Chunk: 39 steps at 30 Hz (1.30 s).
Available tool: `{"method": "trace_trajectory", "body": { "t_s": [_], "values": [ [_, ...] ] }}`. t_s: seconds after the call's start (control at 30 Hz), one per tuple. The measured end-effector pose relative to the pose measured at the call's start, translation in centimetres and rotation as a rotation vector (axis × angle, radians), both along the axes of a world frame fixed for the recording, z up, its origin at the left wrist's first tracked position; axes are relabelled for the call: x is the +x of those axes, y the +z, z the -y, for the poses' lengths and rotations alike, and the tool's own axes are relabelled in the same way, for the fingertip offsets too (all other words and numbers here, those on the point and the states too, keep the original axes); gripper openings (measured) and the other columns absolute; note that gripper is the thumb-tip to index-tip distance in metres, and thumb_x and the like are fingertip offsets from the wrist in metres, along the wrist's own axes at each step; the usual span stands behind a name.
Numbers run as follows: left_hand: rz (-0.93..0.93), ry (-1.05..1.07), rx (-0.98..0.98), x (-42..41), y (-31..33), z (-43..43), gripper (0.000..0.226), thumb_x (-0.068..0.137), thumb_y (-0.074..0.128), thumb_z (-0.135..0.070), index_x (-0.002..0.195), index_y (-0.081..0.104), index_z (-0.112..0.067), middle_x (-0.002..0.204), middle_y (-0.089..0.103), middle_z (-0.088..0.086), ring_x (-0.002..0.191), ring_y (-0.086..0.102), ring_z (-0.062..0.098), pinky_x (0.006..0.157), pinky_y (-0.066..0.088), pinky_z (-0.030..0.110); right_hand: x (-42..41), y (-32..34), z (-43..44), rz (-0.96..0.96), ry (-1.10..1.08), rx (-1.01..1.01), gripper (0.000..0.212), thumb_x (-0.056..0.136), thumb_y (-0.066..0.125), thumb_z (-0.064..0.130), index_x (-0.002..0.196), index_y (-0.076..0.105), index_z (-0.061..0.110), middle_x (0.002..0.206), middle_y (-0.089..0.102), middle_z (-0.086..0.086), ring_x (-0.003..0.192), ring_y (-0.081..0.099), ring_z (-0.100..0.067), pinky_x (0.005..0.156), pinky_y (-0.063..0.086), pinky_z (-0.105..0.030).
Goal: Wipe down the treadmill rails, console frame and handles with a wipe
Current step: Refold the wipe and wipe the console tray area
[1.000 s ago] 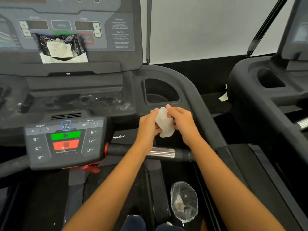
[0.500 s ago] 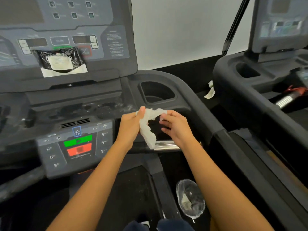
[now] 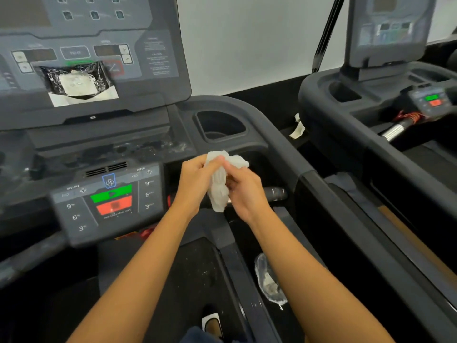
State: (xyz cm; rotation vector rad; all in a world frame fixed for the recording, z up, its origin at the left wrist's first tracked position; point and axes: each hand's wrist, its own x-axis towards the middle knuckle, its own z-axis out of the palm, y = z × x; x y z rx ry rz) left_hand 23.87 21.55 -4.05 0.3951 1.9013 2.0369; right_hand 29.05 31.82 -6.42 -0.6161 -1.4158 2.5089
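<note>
A crumpled white wipe (image 3: pixel 221 179) hangs between both hands, above the treadmill's front handle (image 3: pixel 275 193). My left hand (image 3: pixel 195 181) pinches its upper left part and my right hand (image 3: pixel 244 191) grips it from the right. The dark console frame (image 3: pixel 249 112) curves round a cup holder (image 3: pixel 220 125) just beyond the hands. The right side rail (image 3: pixel 329 199) runs down toward the near right. The control panel (image 3: pixel 108 199) with green and red buttons sits to the left of the hands. A wipe packet (image 3: pixel 79 82) leans on the upper console.
A second treadmill (image 3: pixel 385 115) stands close on the right, with a narrow gap between the two machines. A clear plastic wrapper (image 3: pixel 269 283) lies on the deck's right edge below my right forearm. The belt (image 3: pixel 193 276) lies under my arms.
The wipe went from bunched to pulled apart, and now it is bunched again between the hands. The view has swung right and shows more of the neighbouring treadmill.
</note>
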Motion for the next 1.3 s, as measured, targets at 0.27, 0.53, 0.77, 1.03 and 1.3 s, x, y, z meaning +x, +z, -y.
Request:
{"method": "trace_trajectory", "body": {
  "t_s": [0.27,0.53,0.77,1.03,1.3],
  "values": [
    [-0.253,0.024,-0.271,3.3,-1.4,-1.3,0.021,0.086,0.066,-0.025,0.084,0.065,-0.005,0.077,0.065,0.012,0.066,0.058,0.014,0.063,0.047,0.029,5.4,-0.4,0.0,-0.046,-0.285,0.063,0.015,0.093,0.060,0.008,0.086,0.068,-0.003,0.090,0.067,-0.017,0.086,0.066,-0.027,0.082,0.055,-0.039],
    [0.119,-0.174,-0.100,6.3,-4.5,-2.9,0.023,0.098,0.047,-0.009,0.097,0.069,-0.005,0.091,0.072,0.008,0.084,0.070,0.018,0.073,0.057,0.028,8.1,-2.6,-1.7,0.086,-0.521,0.515,0.034,0.092,0.062,0.022,0.070,0.053,-0.003,0.063,0.052,-0.014,0.059,0.049,-0.018,0.055,0.045,-0.030],
    [-0.276,-0.171,-0.618,0.7,-6.1,-8.6,0.020,0.092,0.049,-0.016,0.095,0.069,-0.011,0.091,0.065,0.006,0.091,0.055,0.018,0.077,0.044,0.032,2.3,-2.6,-8.3,0.509,-0.433,1.250,0.044,0.091,0.059,0.016,0.133,0.049,0.010,0.127,0.053,-0.006,0.112,0.054,-0.015,0.093,0.048,-0.029],
    [-0.462,-0.233,-1.021,-4.2,-8.2,-6.8,0.036,0.094,0.042,-0.018,0.122,0.064,-0.021,0.122,0.061,0.006,0.116,0.048,0.027,0.087,0.046,0.039,0.7,-9.1,-8.0,0.395,-0.053,1.708,0.052,0.101,0.023,0.038,0.112,0.064,0.008,0.108,0.067,-0.010,0.105,0.060,-0.024,0.100,0.038,-0.035],
    [-0.343,-0.544,-1.254,-5.0,-7.8,-7.5,0.046,0.099,0.024,-0.037,0.111,0.060,-0.010,0.107,0.064,0.010,0.097,0.058,0.029,0.078,0.038,0.037,-2.5,-7.8,-9.2,0.638,0.273,1.770,0.051,0.102,0.026,0.046,0.086,0.066,0.018,0.066,0.058,0.003,0.065,0.056,-0.016,0.071,0.046,-0.038]
  ]
}}
